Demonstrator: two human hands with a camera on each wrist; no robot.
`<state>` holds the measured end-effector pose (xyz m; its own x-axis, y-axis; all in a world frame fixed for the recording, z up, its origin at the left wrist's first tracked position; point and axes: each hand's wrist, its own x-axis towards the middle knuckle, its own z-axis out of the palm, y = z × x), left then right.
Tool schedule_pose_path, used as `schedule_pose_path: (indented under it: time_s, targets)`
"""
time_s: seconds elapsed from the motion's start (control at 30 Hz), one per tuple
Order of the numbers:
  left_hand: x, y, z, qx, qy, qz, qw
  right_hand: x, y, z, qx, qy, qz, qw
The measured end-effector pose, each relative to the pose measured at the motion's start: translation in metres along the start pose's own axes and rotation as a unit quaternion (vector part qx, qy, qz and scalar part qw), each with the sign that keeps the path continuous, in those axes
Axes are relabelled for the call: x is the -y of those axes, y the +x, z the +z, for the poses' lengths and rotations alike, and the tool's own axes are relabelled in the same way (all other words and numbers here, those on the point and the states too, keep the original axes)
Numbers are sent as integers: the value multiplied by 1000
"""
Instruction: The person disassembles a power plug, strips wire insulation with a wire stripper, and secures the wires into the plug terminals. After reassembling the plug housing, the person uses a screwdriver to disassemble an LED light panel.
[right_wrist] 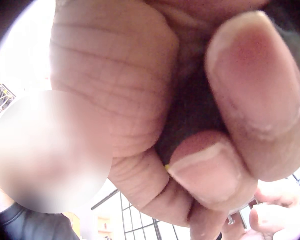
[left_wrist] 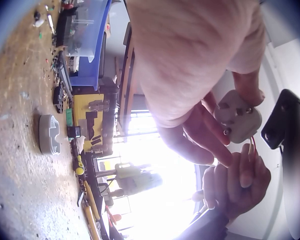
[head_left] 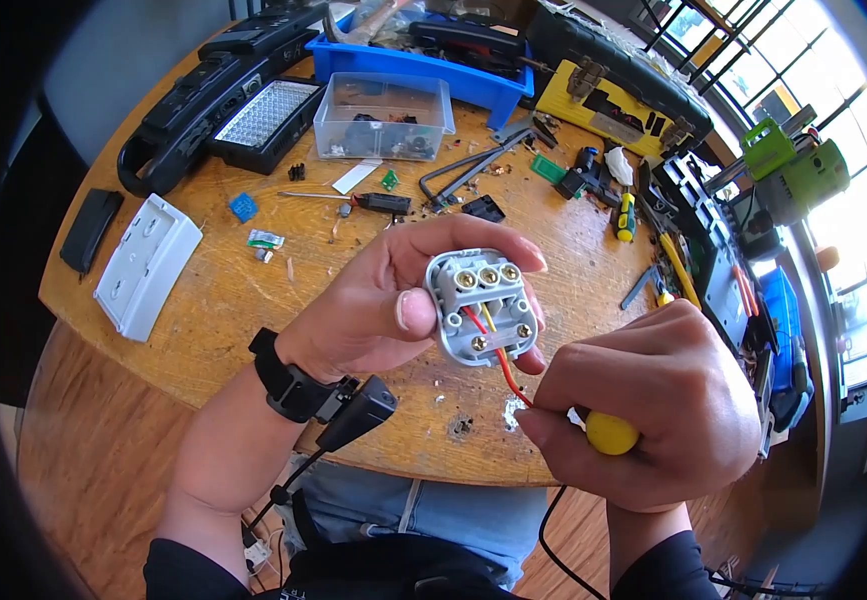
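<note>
My left hand (head_left: pixel 358 290) holds an opened grey electrical plug (head_left: pixel 481 310) by its edges, thumb on the near side and fingers round the far side. Brass screws and terminals face up, and its pins show in the left wrist view. A red wire (head_left: pixel 513 380) runs out of the plug's lower edge to my right hand (head_left: pixel 653 405), whose thumb and finger pinch it. The same hand grips a screwdriver (head_left: pixel 611 435) in its curled fingers; only the rounded yellow handle end shows, the shaft being hidden. A yellow wire (head_left: pixel 490 318) lies inside the plug beside the red one.
On the wooden table (head_left: pixel 253 345), a grey plug cover (left_wrist: pixel 50 134) appears in the left wrist view. Farther back are a clear bin (head_left: pixel 383 120), a blue crate (head_left: pixel 493 92), a hacksaw (head_left: pixel 478 165) and a yellow-black toolbox (head_left: pixel 593 110). A white casing (head_left: pixel 148 265) lies left.
</note>
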<state>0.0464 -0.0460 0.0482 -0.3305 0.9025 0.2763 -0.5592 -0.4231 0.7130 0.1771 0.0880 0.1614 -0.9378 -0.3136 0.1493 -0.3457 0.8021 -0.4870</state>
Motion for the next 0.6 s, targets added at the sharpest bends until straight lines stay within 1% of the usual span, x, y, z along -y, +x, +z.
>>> schedule_pose_path:
  time_s: [0.1, 0.17, 0.27, 0.37, 0.5, 0.6]
  targets:
    - [0, 0, 0, 8, 3, -12, 1000, 1, 0, -1, 9, 0, 5, 1000]
    - [2, 0, 0, -4, 4, 5, 1000, 1, 0, -1, 9, 0, 8, 1000]
    - [-1, 0, 1, 0, 1, -7, 1000, 1, 1, -1, 17, -2, 11, 1000]
    - [0, 0, 1, -9, 3, 3, 1000, 1, 1, -1, 26, -6, 13, 1000]
    - [0, -1, 0, -9, 15, -4, 1000, 1, 1, -1, 32, -8, 13, 999]
    - [1, -1, 0, -5, 21, 12, 1000, 1, 1, 0, 33, -6, 14, 999]
